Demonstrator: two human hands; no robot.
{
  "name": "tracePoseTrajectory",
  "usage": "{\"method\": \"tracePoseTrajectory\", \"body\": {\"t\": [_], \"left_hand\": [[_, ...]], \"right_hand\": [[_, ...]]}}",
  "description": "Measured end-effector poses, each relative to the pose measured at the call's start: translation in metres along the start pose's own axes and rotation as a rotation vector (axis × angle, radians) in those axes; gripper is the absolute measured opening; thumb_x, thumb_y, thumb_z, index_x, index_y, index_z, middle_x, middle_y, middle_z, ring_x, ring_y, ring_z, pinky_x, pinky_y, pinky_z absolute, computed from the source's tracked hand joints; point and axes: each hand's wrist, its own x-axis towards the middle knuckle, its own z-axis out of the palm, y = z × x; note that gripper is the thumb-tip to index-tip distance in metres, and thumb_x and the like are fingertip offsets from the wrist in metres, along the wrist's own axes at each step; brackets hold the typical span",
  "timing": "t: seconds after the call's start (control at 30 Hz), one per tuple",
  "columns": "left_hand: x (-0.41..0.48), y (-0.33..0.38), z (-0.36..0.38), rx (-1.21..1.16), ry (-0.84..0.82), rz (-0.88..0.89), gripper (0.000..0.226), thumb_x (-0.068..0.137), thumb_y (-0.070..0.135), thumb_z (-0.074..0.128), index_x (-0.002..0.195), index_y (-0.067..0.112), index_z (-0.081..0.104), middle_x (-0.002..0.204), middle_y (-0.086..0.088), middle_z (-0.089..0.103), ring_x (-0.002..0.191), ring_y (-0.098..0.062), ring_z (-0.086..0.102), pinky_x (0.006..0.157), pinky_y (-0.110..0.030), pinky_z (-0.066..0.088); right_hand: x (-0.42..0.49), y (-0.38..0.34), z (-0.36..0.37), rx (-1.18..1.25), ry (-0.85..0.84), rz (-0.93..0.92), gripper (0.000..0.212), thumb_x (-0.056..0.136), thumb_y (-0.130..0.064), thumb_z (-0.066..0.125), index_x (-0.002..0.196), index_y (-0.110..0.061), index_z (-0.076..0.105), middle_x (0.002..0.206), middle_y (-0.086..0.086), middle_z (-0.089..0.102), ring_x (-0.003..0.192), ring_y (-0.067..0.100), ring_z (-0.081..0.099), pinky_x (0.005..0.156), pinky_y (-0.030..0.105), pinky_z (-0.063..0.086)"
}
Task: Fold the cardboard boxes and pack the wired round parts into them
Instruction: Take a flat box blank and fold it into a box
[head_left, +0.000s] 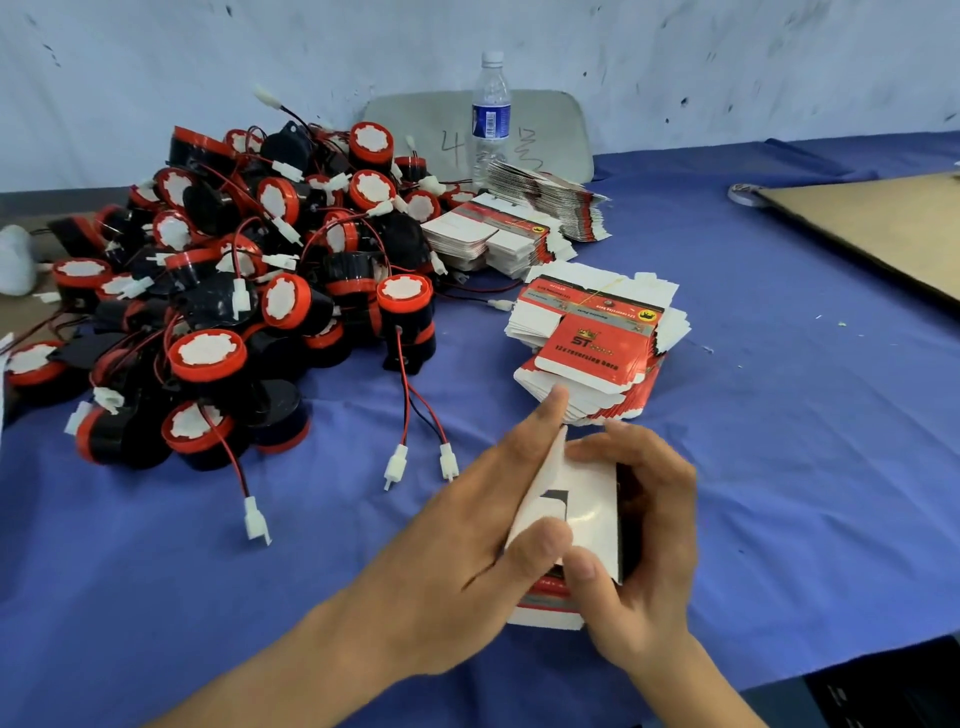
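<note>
Both hands on one cardboard box (582, 499), low centre of the table, about 6 o'clock from the view's middle. The box is partly folded, white inner face up, red print showing at its near end.

Left hand (457, 551): thumb pressed on the white panel, index finger straight along the box's left flap and pointing to 12. It grips the box from the left.

Right hand (644, 540): fingers curled round the box's right edge, thumb on the near end of the panel. It grips too.

Nearest stack of flat boxes (597, 338): 12 o'clock from the hands, just beyond the left index fingertip, red and white, loosely fanned. Second stack (488, 236) is further out at 11. Third, fanned stack (550, 200) is behind that, beside the water bottle (491, 114).

Pile of wired round parts (234, 291): 10 o'clock from the hands, a big heap. Black bodies, red rims, white centres, red/black leads. A few leads trail off the pile towards the hands, with white connectors (397, 465) lying on the blue cloth (779, 415), near the left hand but not touching it.

The bottle stands upright at the far edge, 12 o'clock, in front of a grey board (556, 119) leaning on the wall. Brown cardboard sheet (883, 234) lies flat at 2 o'clock, well apart from the work. No round part in the held box that I can see.
</note>
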Motion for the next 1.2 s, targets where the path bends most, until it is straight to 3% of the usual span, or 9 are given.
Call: {"method": "tracePoseTrajectory", "body": {"t": [0.1,0.23,0.57,0.77,0.83,0.93,1.03,1.1,1.2], "left_hand": [[0.002,-0.007,0.0,0.052,-0.025,0.202,0.065,0.1,0.053,0.022,0.15,0.011,0.024,0.16,0.007,0.02,0.147,-0.01,0.02,0.117,-0.026,0.019],[0.004,-0.025,-0.004,0.065,0.075,0.362,0.061,0.097,0.053,0.034,0.131,0.006,0.054,0.14,-0.001,0.048,0.135,-0.021,0.043,0.112,-0.035,0.033],[0.006,-0.038,-0.008,0.128,0.29,0.465,0.07,0.1,0.056,0.024,0.09,0.002,0.068,0.101,-0.006,0.06,0.098,-0.026,0.063,0.095,-0.049,0.046],[0.003,-0.029,-0.013,0.102,0.399,0.413,0.06,0.098,0.059,0.03,0.108,0.007,0.057,0.12,-0.01,0.052,0.123,-0.031,0.055,0.098,-0.039,0.047],[0.002,-0.023,-0.011,0.048,0.399,0.351,0.059,0.095,0.062,0.036,0.112,0.008,0.055,0.124,-0.01,0.047,0.123,-0.033,0.055,0.094,-0.039,0.05],[-0.006,-0.009,-0.009,-0.305,0.308,0.104,0.047,0.092,0.051,0.052,0.13,0.025,0.045,0.142,0.003,0.043,0.12,-0.028,0.057,0.087,-0.033,0.053],[-0.016,0.005,-0.008,-0.642,0.244,-0.22,0.059,0.078,0.028,0.063,0.134,0.035,0.043,0.127,0.02,0.058,0.106,-0.008,0.064,0.075,-0.02,0.054],[-0.017,0.005,-0.012,-0.683,0.327,-0.477,0.066,0.06,0.034,0.073,0.123,0.04,0.053,0.11,0.009,0.067,0.095,-0.009,0.068,0.073,-0.022,0.054],[-0.01,0.011,-0.024,-1.011,0.1,-0.678,0.069,0.056,0.033,0.074,0.122,0.018,0.061,0.097,-0.01,0.07,0.08,-0.019,0.068,0.067,-0.023,0.053]], "right_hand": [[0.0,0.0,0.001,0.057,0.007,-0.04,0.058,0.091,-0.052,0.052,0.131,-0.016,0.032,0.111,0.017,0.049,0.098,0.017,0.057,0.082,0.027,0.045],[0.003,-0.003,0.005,0.073,0.031,-0.034,0.056,0.086,-0.056,0.055,0.128,-0.024,0.037,0.107,0.015,0.043,0.087,0.044,0.05,0.074,0.043,0.044],[0.017,-0.002,0.017,0.045,0.012,-0.116,0.057,0.081,-0.052,0.059,0.121,-0.015,0.041,0.116,-0.006,0.044,0.101,0.036,0.047,0.074,0.051,0.045],[0.027,-0.002,0.021,0.104,0.012,-0.157,0.057,0.08,-0.051,0.06,0.12,-0.016,0.044,0.114,0.001,0.048,0.105,0.034,0.048,0.077,0.053,0.045],[0.027,-0.002,0.021,0.125,0.018,-0.158,0.057,0.08,-0.052,0.061,0.124,-0.02,0.045,0.115,0.004,0.047,0.105,0.037,0.048,0.078,0.055,0.045],[0.027,-0.002,0.017,0.125,0.025,-0.152,0.06,0.08,-0.052,0.062,0.128,-0.022,0.044,0.114,0.006,0.046,0.104,0.038,0.05,0.078,0.053,0.045],[0.028,-0.002,0.011,0.085,0.013,-0.173,0.058,0.078,-0.05,0.063,0.124,-0.022,0.044,0.117,0.001,0.045,0.104,0.038,0.051,0.077,0.053,0.046],[0.027,-0.001,0.008,0.021,-0.004,-0.225,0.059,0.077,-0.049,0.063,0.121,-0.016,0.042,0.122,-0.006,0.044,0.106,0.032,0.051,0.078,0.05,0.047],[0.026,-0.001,0.009,0.037,-0.001,-0.269,0.06,0.077,-0.05,0.063,0.121,-0.014,0.042,0.123,-0.006,0.044,0.105,0.03,0.052,0.077,0.052,0.048]]}}
